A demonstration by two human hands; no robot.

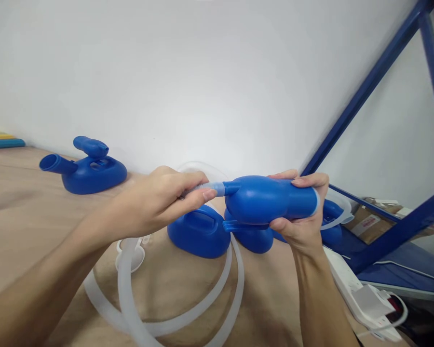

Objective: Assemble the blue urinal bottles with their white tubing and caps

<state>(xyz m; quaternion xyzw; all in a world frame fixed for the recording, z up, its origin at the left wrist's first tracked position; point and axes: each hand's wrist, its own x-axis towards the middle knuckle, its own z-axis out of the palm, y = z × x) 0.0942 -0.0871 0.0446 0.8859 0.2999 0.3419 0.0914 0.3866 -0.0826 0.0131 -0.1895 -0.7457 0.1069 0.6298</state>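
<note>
My right hand point(307, 212) is wrapped round a blue plastic urinal funnel point(260, 197), lying sideways in the air with its wide end to the right. At its left end a narrow spout meets the clear tube point(219, 188). My left hand point(181, 193) pinches this tube close to the spout. Below, the whitish hose loops over the brown cloth. Behind the funnel stand blue urinal bottles point(198, 233), partly hidden. A white cap point(132, 258) lies under the hose, left of the bottles.
Another blue urinal bottle point(94, 174) with a blue funnel point(91, 146) on top stands at the back left. On the right are a white power strip point(358, 294) with a plug, a blue metal frame point(365, 86) and a cardboard box point(367, 224). A white wall point(202, 86) rises behind.
</note>
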